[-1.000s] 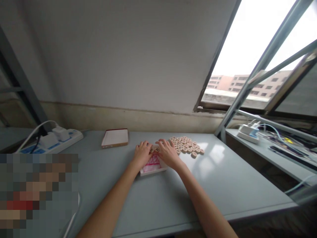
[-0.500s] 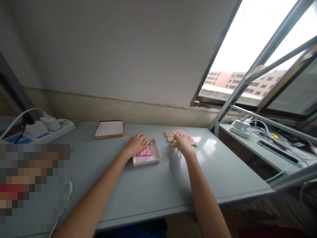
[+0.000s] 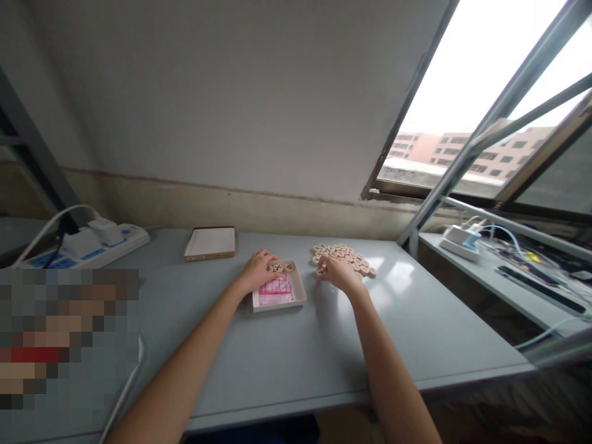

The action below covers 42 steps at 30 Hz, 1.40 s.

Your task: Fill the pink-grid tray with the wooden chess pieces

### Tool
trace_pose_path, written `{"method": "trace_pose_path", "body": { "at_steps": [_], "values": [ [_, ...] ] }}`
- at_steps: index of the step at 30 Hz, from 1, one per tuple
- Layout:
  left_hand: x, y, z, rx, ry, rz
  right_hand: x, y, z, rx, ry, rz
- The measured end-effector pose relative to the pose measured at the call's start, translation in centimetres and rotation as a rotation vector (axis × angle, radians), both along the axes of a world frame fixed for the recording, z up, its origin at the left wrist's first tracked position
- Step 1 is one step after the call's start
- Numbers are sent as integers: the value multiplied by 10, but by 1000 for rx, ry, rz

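Note:
An open white box (image 3: 301, 291) stands on the desk, with a sheet or bag printed with pink lines (image 3: 277, 291) in it. Three round wooden Chinese chess pieces (image 3: 279, 268) show in a row at its far side. My left hand (image 3: 259, 270) grips the box's left side, its thumb over the inside. To the right, a cluster of Chinese chess pieces (image 3: 346, 251) lies loose on the desk. At the cluster's near left edge, my right hand (image 3: 338, 271) is closed, thumb and fingers pinching a chess piece (image 3: 322, 271); my palm hides some others.
A shallow box lid (image 3: 211, 242) lies near the wall, left of the box. A white power strip (image 3: 111, 243) with plugs is at the far left. A metal frame post (image 3: 435, 200) rises at the desk's right, beside a shelf with cables. A pixelated patch covers the lower left.
My right hand has shifted toward the near left edge of the cluster and closed on a piece. My left hand stays at the box. The whole view has shifted slightly.

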<state>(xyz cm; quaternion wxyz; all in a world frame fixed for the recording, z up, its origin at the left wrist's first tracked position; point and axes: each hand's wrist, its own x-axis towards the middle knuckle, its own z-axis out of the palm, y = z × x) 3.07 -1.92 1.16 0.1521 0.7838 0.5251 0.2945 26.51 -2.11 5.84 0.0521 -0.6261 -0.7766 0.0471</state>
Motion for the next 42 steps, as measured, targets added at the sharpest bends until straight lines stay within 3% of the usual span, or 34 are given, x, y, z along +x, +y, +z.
{"method": "trace_pose_path", "body": {
  "at_steps": [4,6,9,11,14,17,21,24,28,34,38,42],
  "values": [
    [-6,0,4,-74,-129,-46,-3,1,5,29,142,28],
    [-10,0,6,-121,-195,-59,-10,0,8,36,284,136],
    [-15,0,7,-146,-227,-81,-30,-5,7,-75,460,361],
    [-17,1,6,-125,-223,-109,-47,-11,4,-138,490,474],
    [-19,3,6,-109,-224,-143,-69,-20,-3,-86,433,532],
    [-21,4,5,-144,-271,-178,-83,-26,-8,4,378,522],
    [-26,3,7,-250,-514,-262,-93,-30,-10,20,355,537],
    [-31,5,7,-292,-644,-203,-98,-32,-11,80,332,540],
    [-34,11,4,-235,-685,-105,-104,-35,-15,172,263,525],
    [-32,13,-1,-186,-652,-107,-105,-33,-18,199,204,418],
    [-34,5,11,-242,-568,-203,-84,-14,-12,174,404,322],
    [-39,-5,32,-227,-487,-233,-30,12,-7,165,505,171]
  ]
}}
